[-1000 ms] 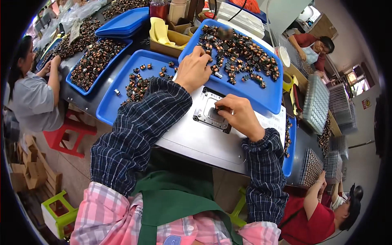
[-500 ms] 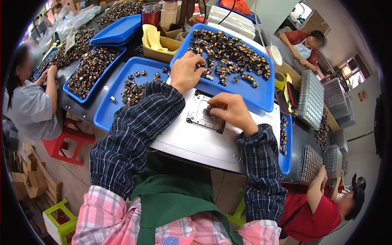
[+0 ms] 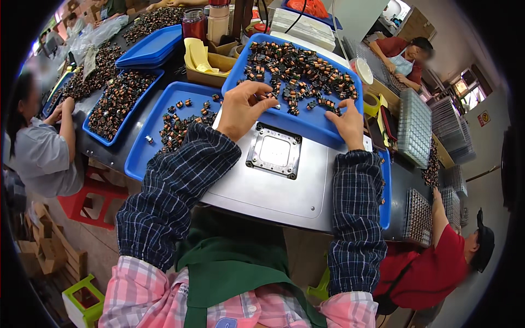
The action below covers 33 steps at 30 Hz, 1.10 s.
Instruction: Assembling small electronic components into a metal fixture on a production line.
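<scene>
Beyond the left hand [image 3: 239,112] and right hand [image 3: 350,124], copper-wound components [image 3: 320,71] lie in a blue tray [image 3: 309,126]; whether either hand grasps one, I cannot tell.

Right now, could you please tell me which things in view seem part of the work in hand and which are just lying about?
Seemingly in use:
blue tray, under the fingers of the left hand and right hand
its copper-and-black parts
square fixture
metal plate

Seemingly just lying about:
red jar
yellow sheets
stacked blue trays
</scene>
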Available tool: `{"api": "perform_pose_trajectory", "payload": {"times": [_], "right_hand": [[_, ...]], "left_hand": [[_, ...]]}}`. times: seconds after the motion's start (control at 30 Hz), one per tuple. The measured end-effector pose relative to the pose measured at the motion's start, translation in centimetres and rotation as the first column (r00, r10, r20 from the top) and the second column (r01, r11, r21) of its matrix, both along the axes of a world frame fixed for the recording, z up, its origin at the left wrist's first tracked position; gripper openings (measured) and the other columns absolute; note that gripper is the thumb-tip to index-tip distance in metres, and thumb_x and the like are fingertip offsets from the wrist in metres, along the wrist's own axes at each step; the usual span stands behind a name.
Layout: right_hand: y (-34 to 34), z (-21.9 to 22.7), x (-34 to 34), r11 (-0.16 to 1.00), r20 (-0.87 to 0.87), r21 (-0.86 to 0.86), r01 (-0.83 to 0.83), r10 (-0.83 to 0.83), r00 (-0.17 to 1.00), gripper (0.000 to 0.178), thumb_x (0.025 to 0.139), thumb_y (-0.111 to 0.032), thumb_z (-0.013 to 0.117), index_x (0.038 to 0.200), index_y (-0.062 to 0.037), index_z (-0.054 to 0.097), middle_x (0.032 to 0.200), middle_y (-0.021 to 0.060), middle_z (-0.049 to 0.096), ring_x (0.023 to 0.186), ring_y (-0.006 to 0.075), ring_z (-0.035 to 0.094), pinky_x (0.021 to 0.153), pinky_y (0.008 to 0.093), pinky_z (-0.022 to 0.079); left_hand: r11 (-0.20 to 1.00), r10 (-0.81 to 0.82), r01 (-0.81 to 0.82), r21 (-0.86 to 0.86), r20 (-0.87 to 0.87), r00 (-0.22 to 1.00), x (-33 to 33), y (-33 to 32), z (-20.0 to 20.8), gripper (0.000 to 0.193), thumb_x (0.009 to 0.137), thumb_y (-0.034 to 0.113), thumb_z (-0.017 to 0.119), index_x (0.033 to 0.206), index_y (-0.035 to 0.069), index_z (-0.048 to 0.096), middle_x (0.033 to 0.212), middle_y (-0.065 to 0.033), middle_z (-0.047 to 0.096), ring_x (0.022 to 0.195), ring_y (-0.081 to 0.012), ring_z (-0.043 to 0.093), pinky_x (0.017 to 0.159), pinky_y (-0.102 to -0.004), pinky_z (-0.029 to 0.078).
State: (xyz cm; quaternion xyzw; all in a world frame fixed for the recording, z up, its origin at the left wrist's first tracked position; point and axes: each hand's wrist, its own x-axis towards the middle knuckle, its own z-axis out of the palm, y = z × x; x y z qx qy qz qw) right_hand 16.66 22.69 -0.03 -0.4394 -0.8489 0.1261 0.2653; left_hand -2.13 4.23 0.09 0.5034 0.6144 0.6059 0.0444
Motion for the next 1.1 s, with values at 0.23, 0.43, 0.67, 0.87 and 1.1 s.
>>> {"api": "perform_pose_trajectory", "payload": {"times": [0.23, 0.43, 0.67, 0.87, 1.1], "right_hand": [[0.4, -0.5, 1.0, 0.996, -0.155, -0.090, 0.023, -0.036, 0.987, 0.029, 0.071, -0.023, 0.064, 0.088, -0.0021, 0.054, 0.071, 0.0127, 0.061, 0.054, 0.0180, 0.055, 0.048, 0.0284, 0.042], [-1.9, 1.7, 1.4, 0.784, -0.654, -0.501, -0.366, -0.067, 0.754, 0.016, 0.085, -0.011, 0.047, 0.094, 0.0004, 0.052, 0.072, 0.0118, 0.061, 0.045, 0.0067, 0.047, 0.036, 0.0163, 0.032], [-4.0, 2.6, 0.0, 0.597, -0.787, -0.528, -0.604, -0.078, 0.611, 0.019, 0.085, -0.012, 0.051, 0.098, 0.0009, 0.054, 0.083, 0.0117, 0.062, 0.064, 0.0110, 0.060, 0.037, 0.0165, 0.033], [-6.5, 3.0, -1.0, 0.597, -0.663, -0.602, -0.530, -0.004, 0.749, 0.020, 0.082, -0.010, 0.056, 0.098, 0.0016, 0.057, 0.074, 0.0034, 0.056, 0.053, 0.0061, 0.054, 0.033, 0.0156, 0.024], [-8.3, 1.9, -1.0, 0.570, -0.659, -0.557, -0.604, 0.140, 0.739, 0.016, 0.078, -0.001, 0.056, 0.093, 0.0046, 0.058, 0.072, 0.0068, 0.058, 0.054, 0.0091, 0.057, 0.033, 0.0160, 0.030]], "left_hand": [[0.946, -0.249, 0.261, -0.195, 0.082, 0.965, 1.9, -2.4, -0.8, 0.015, 0.075, 0.003, 0.063, 0.089, 0.000, 0.062, 0.081, -0.0055, 0.052, 0.066, -0.0120, 0.053, 0.058, -0.0225, 0.046], [0.914, -0.310, 0.262, -0.311, -0.116, 0.944, 2.1, -3.5, -0.8, 0.018, 0.077, -0.002, 0.057, 0.095, -0.001, 0.060, 0.087, -0.0078, 0.054, 0.072, -0.0147, 0.056, 0.063, -0.0269, 0.048], [0.884, -0.414, 0.343, -0.317, -0.192, 0.889, 2.2, -2.9, -1.3, 0.011, 0.073, 0.002, 0.058, 0.083, 0.000, 0.060, 0.082, -0.0117, 0.055, 0.077, -0.0298, 0.055, 0.069, -0.0344, 0.045], [0.916, -0.397, 0.322, -0.239, -0.420, 0.816, 2.7, -2.9, -2.1, 0.007, 0.065, 0.000, 0.054, 0.070, 0.004, 0.052, 0.078, -0.0132, 0.049, 0.073, -0.0303, 0.052, 0.063, -0.0362, 0.044], [0.906, -0.418, 0.314, -0.285, -0.475, 0.775, 4.0, -1.7, -2.8, 0.004, 0.062, 0.008, 0.058, 0.060, 0.005, 0.056, 0.075, -0.0110, 0.052, 0.073, -0.0285, 0.054, 0.062, -0.0383, 0.043]]}}
